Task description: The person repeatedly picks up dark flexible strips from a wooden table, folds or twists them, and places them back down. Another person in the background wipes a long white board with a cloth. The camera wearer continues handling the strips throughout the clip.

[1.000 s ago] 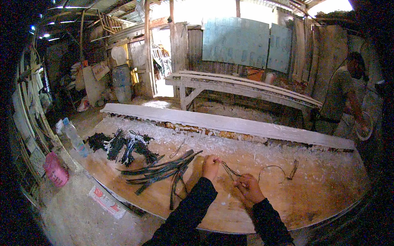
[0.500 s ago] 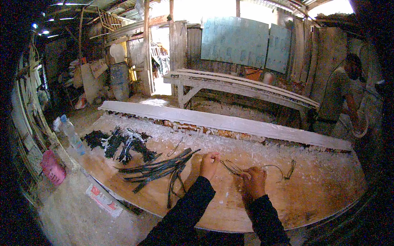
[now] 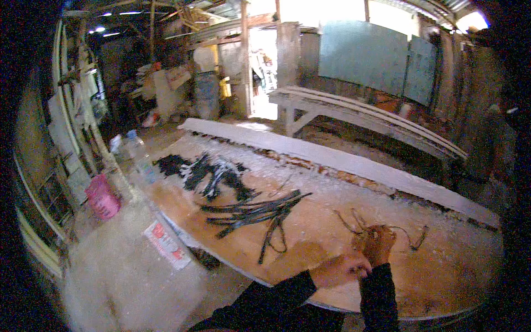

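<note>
From the head camera you look down at a long, pale wooden workbench [image 3: 310, 243] dusted with white chips, and both of your hands are at its near edge, right of the middle. Your left hand [image 3: 338, 269] lies low on the bench top with its fingers curled in and pressed together, but the picture is too blurry to tell what they pinch. Your right hand [image 3: 378, 242] is just above it and touching it, closed into a loose fist around a thin, bent brown wire [image 3: 354, 221] that loops out on the bench to the left and right of that hand. The wire's far end [image 3: 418, 239] lies on the bench top just to the right of your right hand. Both of your arms are in dark sleeves and come in from the bottom edge. Near the middle of the bench, to the left of your hands, lies a bundle of long dark strips [image 3: 255, 212], fanned out flat. Farther left on the bench is a heap of black and white scraps [image 3: 207, 172]. Along the far side of the bench runs a long white plank [image 3: 332, 160]. At the left end of the bench stands a clear plastic bottle [image 3: 135, 155], and below that end there is a pink plastic container [image 3: 102, 197]. Beyond the bench, well apart from it, stands a second pale wooden bench [image 3: 359, 110].
</note>
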The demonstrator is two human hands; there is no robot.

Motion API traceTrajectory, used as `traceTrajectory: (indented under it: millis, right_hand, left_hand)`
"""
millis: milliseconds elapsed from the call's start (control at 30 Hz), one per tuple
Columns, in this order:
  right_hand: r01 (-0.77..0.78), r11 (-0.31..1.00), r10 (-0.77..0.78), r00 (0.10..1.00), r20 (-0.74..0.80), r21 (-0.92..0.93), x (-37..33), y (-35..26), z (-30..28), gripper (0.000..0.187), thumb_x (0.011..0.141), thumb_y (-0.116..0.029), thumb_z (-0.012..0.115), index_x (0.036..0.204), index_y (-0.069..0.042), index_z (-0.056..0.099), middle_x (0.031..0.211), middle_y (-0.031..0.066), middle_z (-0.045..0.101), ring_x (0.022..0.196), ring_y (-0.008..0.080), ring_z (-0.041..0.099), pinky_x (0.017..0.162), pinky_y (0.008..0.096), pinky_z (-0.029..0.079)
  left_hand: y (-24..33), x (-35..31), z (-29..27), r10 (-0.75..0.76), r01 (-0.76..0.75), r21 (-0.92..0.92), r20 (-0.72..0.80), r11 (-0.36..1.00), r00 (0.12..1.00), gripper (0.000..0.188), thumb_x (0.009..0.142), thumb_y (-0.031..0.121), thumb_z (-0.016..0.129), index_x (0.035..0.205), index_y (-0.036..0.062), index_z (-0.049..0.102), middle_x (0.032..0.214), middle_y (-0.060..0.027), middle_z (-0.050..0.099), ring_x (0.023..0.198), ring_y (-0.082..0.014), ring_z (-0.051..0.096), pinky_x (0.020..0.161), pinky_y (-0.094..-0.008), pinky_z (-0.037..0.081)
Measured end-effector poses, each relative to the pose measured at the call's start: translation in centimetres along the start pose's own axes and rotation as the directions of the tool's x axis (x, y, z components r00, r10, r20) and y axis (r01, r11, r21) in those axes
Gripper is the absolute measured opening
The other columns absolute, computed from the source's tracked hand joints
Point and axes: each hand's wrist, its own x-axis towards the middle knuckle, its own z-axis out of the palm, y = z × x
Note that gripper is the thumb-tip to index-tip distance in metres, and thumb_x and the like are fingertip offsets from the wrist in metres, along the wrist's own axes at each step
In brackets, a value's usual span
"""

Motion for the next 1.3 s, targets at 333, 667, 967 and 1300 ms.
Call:
traceTrajectory:
  millis: [333, 667, 967, 1300]
  right_hand:
    - [-0.245, 0.908, 0.25, 0.968, 0.03, 0.341, -0.8, -1.4, -1.2, 0.018, 0.056, 0.003, 0.06, 0.07, -0.006, 0.055, 0.077, 0.0081, 0.052, 0.077, 0.0245, 0.046, 0.072, 0.0356, 0.034]
    - [-0.083, 0.967, 0.089, 0.996, -0.014, 0.242, -1.1, -0.6, -0.6, 0.019, 0.055, -0.007, 0.065, 0.071, -0.007, 0.054, 0.072, 0.0084, 0.05, 0.074, 0.027, 0.047, 0.069, 0.0396, 0.036]
    - [-0.19, 0.912, 0.178, 0.982, 0.068, 0.363, -1.0, 0.8, 1.3, 0.022, 0.052, -0.01, 0.067, 0.068, -0.007, 0.053, 0.074, 0.0089, 0.05, 0.075, 0.0295, 0.046, 0.067, 0.038, 0.035]
    - [-0.347, 0.76, 0.299, 0.937, 0.178, 0.549, 0.3, -2.9, -3.6, 0.025, 0.059, -0.005, 0.067, 0.08, -0.007, 0.055, 0.081, 0.0071, 0.05, 0.085, 0.0256, 0.044, 0.074, 0.0356, 0.038]
  left_hand:
    - [-4.0, -10.9, -14.2, -0.324, 0.424, 0.236, -0.365, 0.874, 0.873, 0.021, 0.072, 0.003, 0.053, 0.093, 0.0041, 0.057, 0.089, -0.0118, 0.056, 0.083, -0.026, 0.055, 0.073, -0.0334, 0.044]
    - [-9.6, -15.4, -23.8, -0.139, 0.612, 0.744, -0.599, 0.268, 0.789, 0.018, 0.07, 0.017, 0.061, 0.088, 0.0122, 0.063, 0.087, -0.0133, 0.057, 0.09, -0.0305, 0.051, 0.084, -0.039, 0.037]
    - [-9.9, -15.0, -24.5, -0.306, 0.726, 0.676, -0.669, 0.128, 0.677, 0.014, 0.064, 0.023, 0.064, 0.075, 0.0137, 0.064, 0.078, -0.0097, 0.056, 0.081, -0.0282, 0.052, 0.069, -0.0416, 0.042]
    - [-0.9, -8.1, -23.1, 0.268, 0.333, 0.859, -0.452, 0.389, 0.851, 0.01, 0.072, 0.016, 0.055, 0.075, 0.0073, 0.059, 0.081, -0.0087, 0.056, 0.076, -0.0277, 0.054, 0.062, -0.0372, 0.042]
